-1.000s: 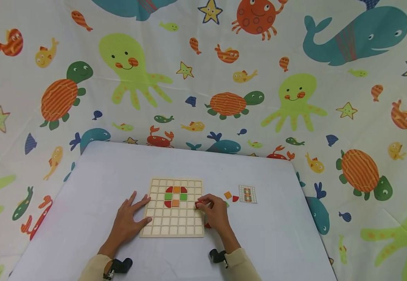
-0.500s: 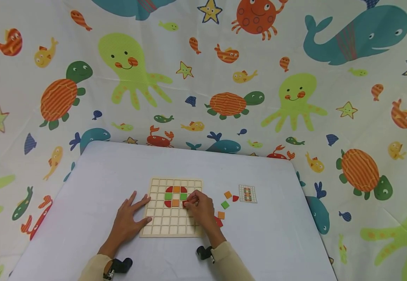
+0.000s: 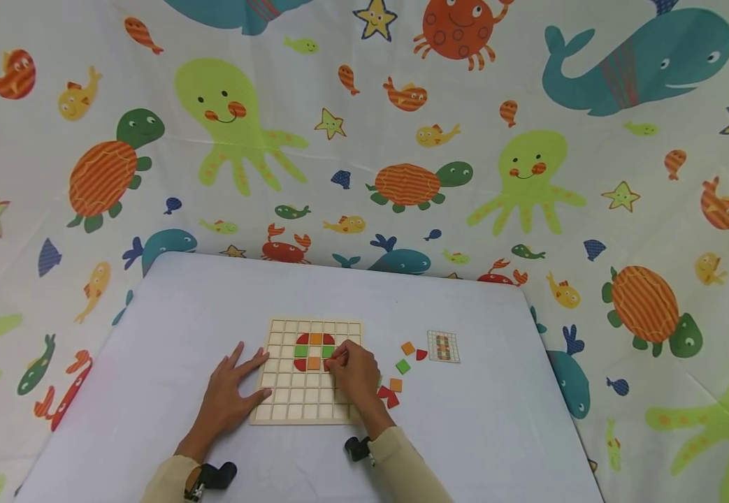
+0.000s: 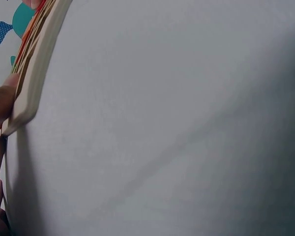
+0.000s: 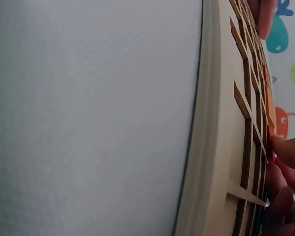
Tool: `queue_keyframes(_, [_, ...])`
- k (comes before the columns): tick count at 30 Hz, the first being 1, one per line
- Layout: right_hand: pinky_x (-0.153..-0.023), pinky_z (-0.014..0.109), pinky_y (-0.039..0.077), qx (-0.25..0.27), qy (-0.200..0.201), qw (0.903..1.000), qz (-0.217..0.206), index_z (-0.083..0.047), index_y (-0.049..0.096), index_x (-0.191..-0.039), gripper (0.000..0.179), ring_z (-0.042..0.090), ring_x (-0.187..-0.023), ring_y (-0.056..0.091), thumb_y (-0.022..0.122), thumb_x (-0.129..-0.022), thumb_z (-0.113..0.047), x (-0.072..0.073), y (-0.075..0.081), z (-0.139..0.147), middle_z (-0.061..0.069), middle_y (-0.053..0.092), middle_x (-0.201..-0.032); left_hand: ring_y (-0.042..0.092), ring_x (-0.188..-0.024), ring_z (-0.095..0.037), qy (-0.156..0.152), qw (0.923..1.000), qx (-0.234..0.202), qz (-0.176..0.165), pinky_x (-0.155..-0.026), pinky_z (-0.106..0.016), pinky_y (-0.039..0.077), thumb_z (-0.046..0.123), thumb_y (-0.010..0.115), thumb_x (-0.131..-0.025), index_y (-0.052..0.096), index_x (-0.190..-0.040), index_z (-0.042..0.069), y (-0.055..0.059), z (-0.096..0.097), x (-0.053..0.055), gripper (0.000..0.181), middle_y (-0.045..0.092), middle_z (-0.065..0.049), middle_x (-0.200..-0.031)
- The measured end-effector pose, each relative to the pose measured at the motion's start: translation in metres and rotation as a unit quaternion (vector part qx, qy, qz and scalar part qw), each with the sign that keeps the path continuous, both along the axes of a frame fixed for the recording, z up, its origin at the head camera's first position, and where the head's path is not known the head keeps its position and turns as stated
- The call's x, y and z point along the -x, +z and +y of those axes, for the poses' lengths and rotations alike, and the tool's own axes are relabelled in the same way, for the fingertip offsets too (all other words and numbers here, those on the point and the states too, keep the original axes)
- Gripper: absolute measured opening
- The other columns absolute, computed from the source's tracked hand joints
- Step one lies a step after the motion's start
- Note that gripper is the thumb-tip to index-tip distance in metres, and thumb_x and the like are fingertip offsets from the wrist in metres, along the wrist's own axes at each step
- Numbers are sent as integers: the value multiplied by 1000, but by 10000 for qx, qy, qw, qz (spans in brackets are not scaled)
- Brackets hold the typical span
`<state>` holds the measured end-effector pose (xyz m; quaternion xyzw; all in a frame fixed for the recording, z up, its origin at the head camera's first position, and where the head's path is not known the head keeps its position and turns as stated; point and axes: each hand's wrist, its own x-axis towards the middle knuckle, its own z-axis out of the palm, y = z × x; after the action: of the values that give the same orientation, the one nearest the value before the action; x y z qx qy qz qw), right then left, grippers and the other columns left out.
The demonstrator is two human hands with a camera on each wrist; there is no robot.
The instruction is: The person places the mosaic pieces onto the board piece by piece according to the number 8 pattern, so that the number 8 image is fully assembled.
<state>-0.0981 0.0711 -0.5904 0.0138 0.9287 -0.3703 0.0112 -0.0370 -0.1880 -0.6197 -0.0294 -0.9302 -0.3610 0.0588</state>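
A wooden grid board lies on the table. Red quarter-circles, orange squares and green squares form a rounded pattern in its upper middle cells. My left hand is spread along the board's left edge, thumb touching its rim in the left wrist view. Between thumb and fingertips, my right hand pinches a red quarter-circle tile at the cell right of the lower orange square. Those fingers partly cover the tile in the head view.
Right of the board lie loose tiles: orange squares, a green square and red quarter-circles. Beyond them is a small printed pattern card. A cloth with sea animals hangs behind the white table.
My right hand has carried the red quarter-circle tile left from the board's right edge to the pattern's lower right cell, uncovering loose tiles. The left hand has stayed in place.
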Motion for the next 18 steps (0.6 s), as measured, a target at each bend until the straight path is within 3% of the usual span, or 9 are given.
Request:
queue_keyframes(8, [-52,24,38,-56,7,10000,-29,-23,69,-84,21,5,-61,50,88,-88,-29,-1,-1,-3,-11,56,-67,33,-154,-56,0,10000,-10,-6,-123,-76,23,30,90,-80,64,-147,12,0,0,0,74,47,-29,-161])
queue_keyframes(18, [-57,25,40,120,4,9998,-185,-22,70,-90,16,5,-66,52,86,-86,-21,-3,0,1,-11,60,-72,32,-155,-55,-13,9999,-18,-119,-124,-76,21,33,89,-82,63,-148,12,1,0,1,74,45,-29,-163])
